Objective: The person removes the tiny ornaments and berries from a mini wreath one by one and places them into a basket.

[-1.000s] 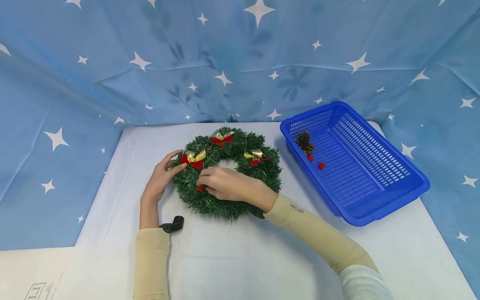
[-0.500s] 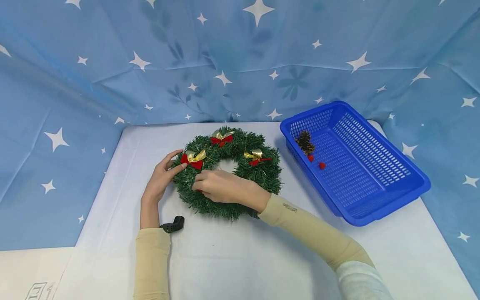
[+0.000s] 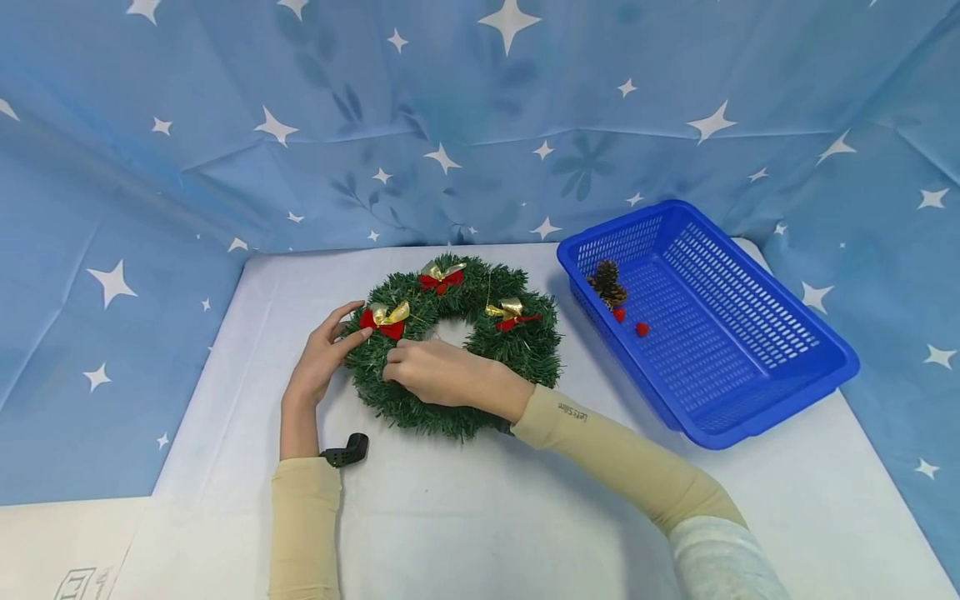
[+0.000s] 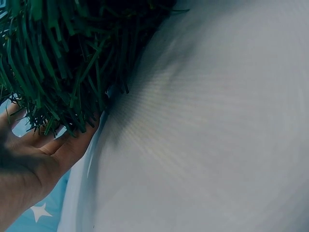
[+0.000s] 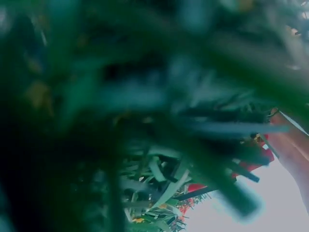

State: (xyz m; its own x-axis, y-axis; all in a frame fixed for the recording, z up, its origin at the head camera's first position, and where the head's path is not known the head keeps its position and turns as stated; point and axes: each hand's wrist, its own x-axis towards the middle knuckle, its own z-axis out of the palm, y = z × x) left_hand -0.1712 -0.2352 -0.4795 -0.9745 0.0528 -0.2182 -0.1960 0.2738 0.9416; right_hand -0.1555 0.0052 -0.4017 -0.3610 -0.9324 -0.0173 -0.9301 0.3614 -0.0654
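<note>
A green tinsel wreath [image 3: 534,354] lies on the white-covered table, with three red-and-gold bows [image 3: 388,327] on its upper half. My left hand [image 3: 318,358] grips its left edge, thumb on top beside the left bow; the left wrist view has fingers [image 4: 72,150] under the green strands. Reaching across from the right, my right hand [image 3: 435,372] bends its fingers down into the lower left of the ring. It pinches a small red berry-like ornament, now hidden beneath the fingers. Blurred green strands fill most of the right wrist view.
To the right stands a blue plastic basket [image 3: 750,429]. Inside it are pine cones [image 3: 606,283] and small red pieces [image 3: 642,329]. A black device [image 3: 347,450] sits at my left wrist. Blue star-printed cloth [image 3: 450,100] hangs behind the table.
My right hand has shifted slightly left and down on the wreath, and the red ornament that showed under its fingers is now covered. My left hand keeps its hold.
</note>
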